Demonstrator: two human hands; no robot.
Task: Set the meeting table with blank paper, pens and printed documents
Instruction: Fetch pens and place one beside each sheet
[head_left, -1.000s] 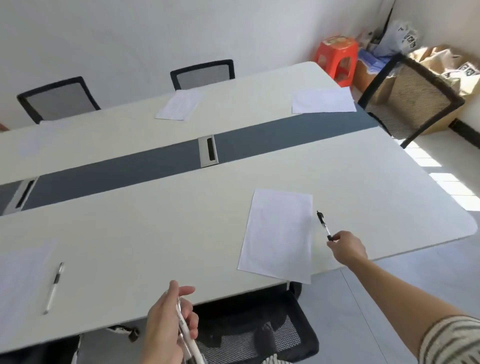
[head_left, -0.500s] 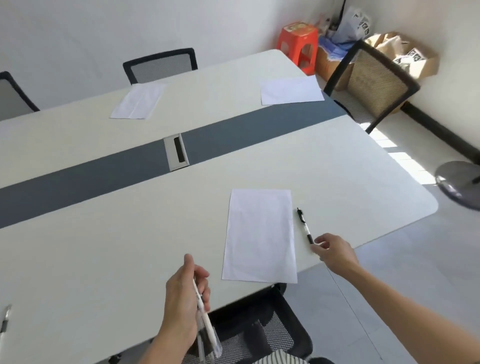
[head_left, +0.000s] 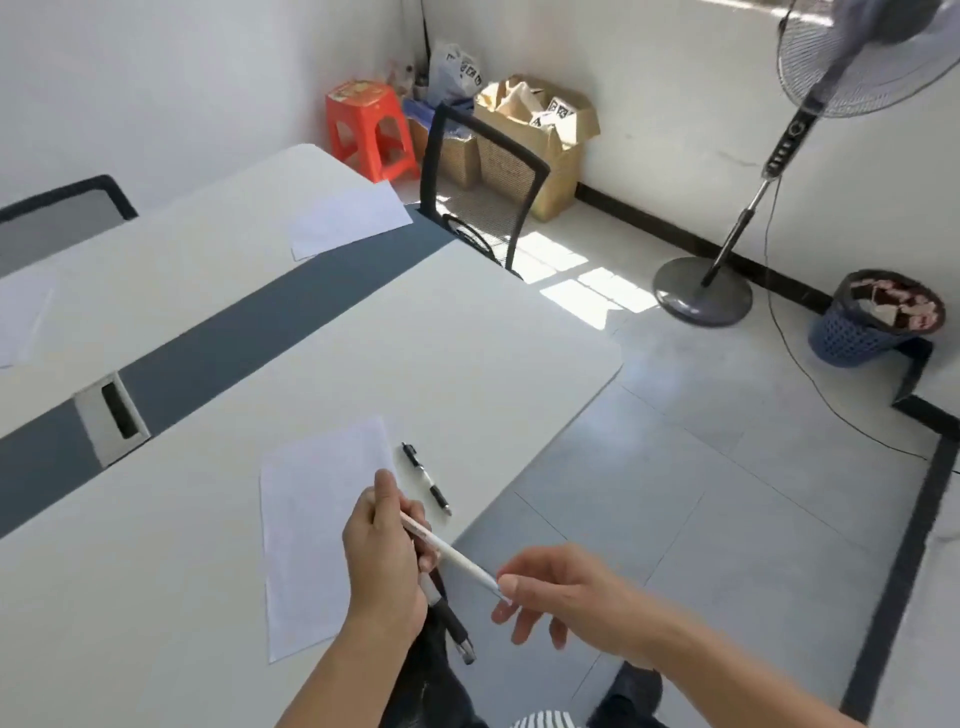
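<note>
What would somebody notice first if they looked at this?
Probably the two hands up front: the left hand grips a white pen and the right hand pinches its end. Next, the bright red stool in the far corner, and the black-tipped pen lying beside the paper on the table.

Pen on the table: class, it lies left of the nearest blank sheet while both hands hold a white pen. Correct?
No. The head view shows the pen on the table lying right of the nearest blank sheet, not left. The left hand and right hand do hold the white pen.
</note>
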